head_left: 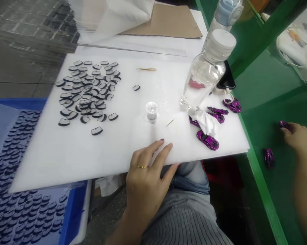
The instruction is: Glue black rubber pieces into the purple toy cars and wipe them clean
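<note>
My left hand (pixel 147 173) lies at the front edge of a white foam board (pixel 117 146), fingers spread, nothing in it. Far to the right, my right hand (pixel 300 136) pinches a small purple toy car (pixel 286 126) over a green surface (pixel 268 105). A second purple toy car (pixel 269 157) sits on that surface, nearer to me. Several purple toy cars (pixel 207 140) lie at the board's right end, partly under a crumpled white tissue (pixel 205 120). Many small clear curved pieces with dark edges (pixel 87 92) are scattered over the board's left half.
A small clear cup (pixel 152 110) stands mid-board, near a thin stick (pixel 170 123) and several toothpick-like sticks (pixel 146 69). A water bottle (pixel 204 71) and a blue-lidded bottle (pixel 226 15) rise at the right. A blue tray (pixel 75 207) of similar dark-edged pieces is at lower left.
</note>
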`<state>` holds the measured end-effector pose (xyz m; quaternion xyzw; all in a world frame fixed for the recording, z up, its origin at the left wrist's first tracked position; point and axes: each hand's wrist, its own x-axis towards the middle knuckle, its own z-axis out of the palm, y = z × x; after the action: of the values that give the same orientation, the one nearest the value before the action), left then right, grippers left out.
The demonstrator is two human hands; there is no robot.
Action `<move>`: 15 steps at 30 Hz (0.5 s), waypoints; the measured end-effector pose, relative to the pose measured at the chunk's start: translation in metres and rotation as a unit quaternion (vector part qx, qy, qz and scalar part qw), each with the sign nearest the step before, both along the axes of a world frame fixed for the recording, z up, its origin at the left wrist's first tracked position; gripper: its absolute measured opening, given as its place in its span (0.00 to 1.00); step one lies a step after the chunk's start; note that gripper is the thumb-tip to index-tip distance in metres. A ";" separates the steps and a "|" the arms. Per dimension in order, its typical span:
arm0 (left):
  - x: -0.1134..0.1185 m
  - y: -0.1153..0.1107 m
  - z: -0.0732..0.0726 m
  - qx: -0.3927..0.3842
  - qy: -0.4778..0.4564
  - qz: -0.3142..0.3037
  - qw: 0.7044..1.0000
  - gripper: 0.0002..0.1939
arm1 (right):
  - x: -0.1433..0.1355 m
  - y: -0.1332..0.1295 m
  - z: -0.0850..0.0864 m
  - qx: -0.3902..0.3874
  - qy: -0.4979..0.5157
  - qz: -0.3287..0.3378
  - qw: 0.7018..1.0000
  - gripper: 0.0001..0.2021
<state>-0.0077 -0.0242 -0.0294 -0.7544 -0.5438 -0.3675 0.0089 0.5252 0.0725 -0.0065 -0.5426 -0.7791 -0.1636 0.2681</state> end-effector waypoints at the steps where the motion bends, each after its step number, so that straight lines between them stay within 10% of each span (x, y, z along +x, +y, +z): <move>1: 0.000 0.000 0.001 -0.004 0.001 -0.003 1.000 0.16 | -0.016 -0.001 0.001 0.015 -0.003 -0.006 1.000 0.18; 5: -0.002 0.000 0.005 -0.039 -0.017 -0.019 0.999 0.25 | -0.148 -0.016 0.010 -0.020 -0.044 0.032 0.998 0.13; 9: -0.004 -0.002 0.010 -0.058 -0.059 -0.017 0.996 0.31 | -0.307 -0.033 0.023 -0.105 -0.013 0.270 0.957 0.19; 12: -0.003 -0.008 0.009 -0.036 -0.087 -0.010 0.996 0.26 | -0.360 -0.038 0.026 -0.169 0.019 0.323 0.931 0.14; 15: 0.002 -0.016 0.007 -0.011 -0.092 0.027 0.995 0.20 | -0.369 -0.032 0.027 -0.159 0.122 0.233 0.952 0.04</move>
<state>-0.0057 -0.0401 -0.0227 -0.7028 -0.5661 -0.4290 -0.0396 0.1560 0.0409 0.0209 -0.3978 -0.8609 0.0966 0.3021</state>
